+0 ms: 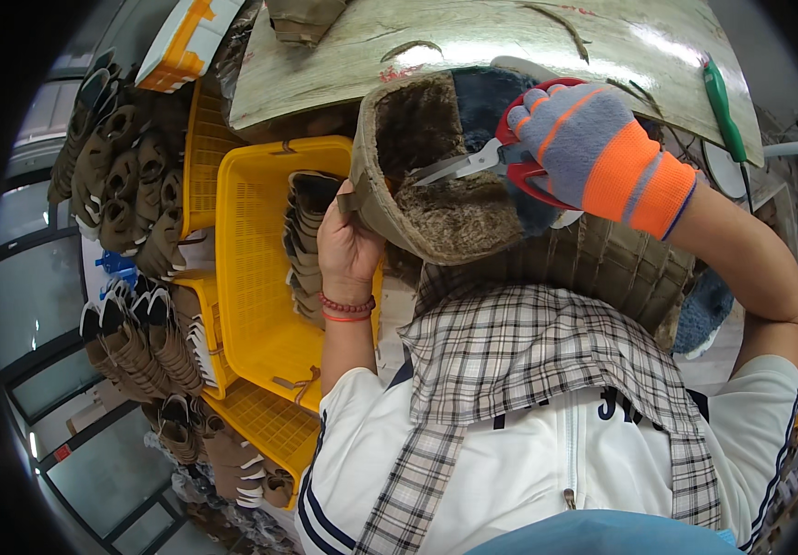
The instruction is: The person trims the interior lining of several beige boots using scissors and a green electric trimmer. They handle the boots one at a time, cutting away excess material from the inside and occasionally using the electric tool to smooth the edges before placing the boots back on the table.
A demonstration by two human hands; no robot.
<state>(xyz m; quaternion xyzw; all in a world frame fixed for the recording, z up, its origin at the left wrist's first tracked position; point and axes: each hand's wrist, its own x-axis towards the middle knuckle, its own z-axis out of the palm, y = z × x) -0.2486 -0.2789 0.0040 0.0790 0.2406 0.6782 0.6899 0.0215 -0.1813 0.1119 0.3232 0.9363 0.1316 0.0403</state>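
Holding the boot up in front of us, we keep its wide opening turned toward the camera. Our left hand, which is bare, pinches the boot's left edge near a short tab; the boot touches this hand and extends up and to the right from it. Part of the fingers is hidden behind the boot wall, so we cannot tell exactly how they are placed there. Our right hand, in a grey and orange glove, closes around the red handles of the scissors at the right side of the opening. The blades point left across the opening, over the brown fur lining; we cannot tell whether their tips touch the fur. A dark blue section of lining sits beside the brown fur, nearest the right hand.

Beyond the boot, we have a table bearing thin brown scraps and, at its right end, a green-handled tool. To the left of our left hand stands a yellow basket with a stack of brown pieces inside. Below the boot, a row of brown panels lies against our checked apron.
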